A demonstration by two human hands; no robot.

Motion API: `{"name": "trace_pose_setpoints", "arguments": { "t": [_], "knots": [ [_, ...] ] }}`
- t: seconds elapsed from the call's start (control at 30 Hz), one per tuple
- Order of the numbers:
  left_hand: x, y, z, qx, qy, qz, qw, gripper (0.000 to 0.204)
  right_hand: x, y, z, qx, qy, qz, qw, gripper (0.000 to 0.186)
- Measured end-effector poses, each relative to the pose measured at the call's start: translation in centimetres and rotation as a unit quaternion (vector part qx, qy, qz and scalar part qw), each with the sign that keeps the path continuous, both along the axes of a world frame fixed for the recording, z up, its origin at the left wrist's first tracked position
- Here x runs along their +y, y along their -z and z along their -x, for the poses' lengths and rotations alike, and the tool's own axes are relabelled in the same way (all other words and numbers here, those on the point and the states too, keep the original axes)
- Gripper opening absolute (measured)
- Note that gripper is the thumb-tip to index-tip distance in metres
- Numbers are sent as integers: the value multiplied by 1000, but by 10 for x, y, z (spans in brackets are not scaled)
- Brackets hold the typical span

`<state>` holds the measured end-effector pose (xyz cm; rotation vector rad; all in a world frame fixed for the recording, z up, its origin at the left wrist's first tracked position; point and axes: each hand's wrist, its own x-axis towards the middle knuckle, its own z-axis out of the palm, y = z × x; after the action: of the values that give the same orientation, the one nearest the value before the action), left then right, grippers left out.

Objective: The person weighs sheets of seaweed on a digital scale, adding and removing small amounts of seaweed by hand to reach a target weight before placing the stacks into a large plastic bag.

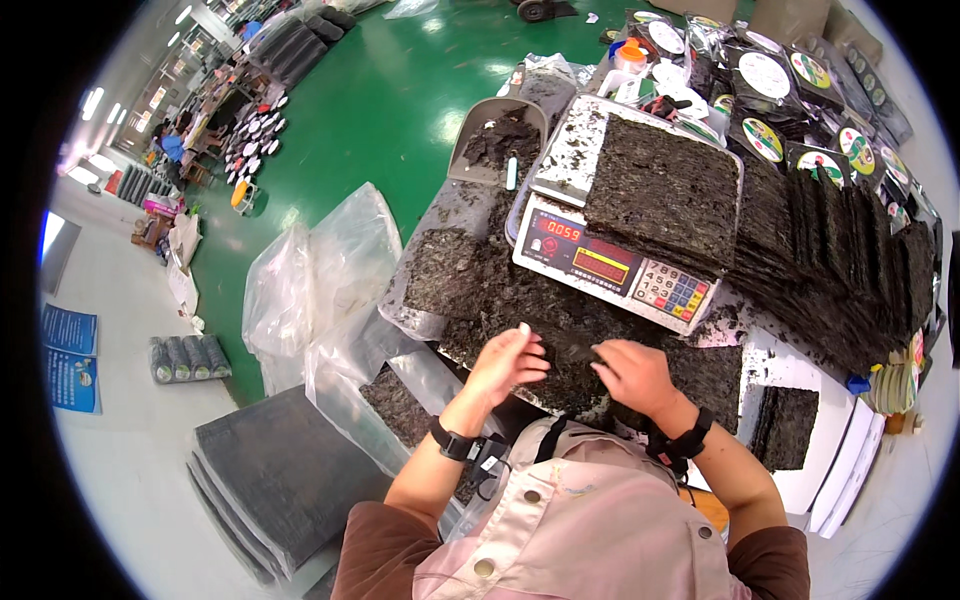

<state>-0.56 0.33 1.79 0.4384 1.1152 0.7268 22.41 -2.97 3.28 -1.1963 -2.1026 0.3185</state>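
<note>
My left hand (508, 366) hovers over dark dried seaweed sheets (560, 335) on the worktable. Its thumb points up and its fingers are loosely bent and apart, with nothing visible in them. Facing it, my right hand (636, 374) has bent, slightly spread fingers above the same seaweed, and I see nothing held there either. Just beyond the hands stands a white digital scale (540, 262) with a lit red display and a keypad. A thick stack of seaweed sheets (660, 185) lies on its pan.
More seaweed stacks (850, 230) stand to the right, below packaged round-label bags (765, 75). A grey dustpan-like scoop (470, 160) holds scraps behind the scale. Clear plastic bags (325, 290) hang at the left, above a dark padded stack (290, 450). A small seaweed stack (785, 425) lies at right.
</note>
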Motion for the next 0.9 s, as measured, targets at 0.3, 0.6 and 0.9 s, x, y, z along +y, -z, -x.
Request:
{"name": "trace_pose_setpoints", "arguments": {
  "t": [0.3,0.6,0.9],
  "knots": [
    [6,-7,-4,-33,-16,-129,991,27,-7,9,-65,399,90,439,800,26],
    [11,-1,-14,111,38,-228,967,23,-26,7,-90,448,96,400,794,13],
    [48,14,-16,371,64,-457,806,31,-65,-15,-128,149,126,79,978,28]
  ]
}}
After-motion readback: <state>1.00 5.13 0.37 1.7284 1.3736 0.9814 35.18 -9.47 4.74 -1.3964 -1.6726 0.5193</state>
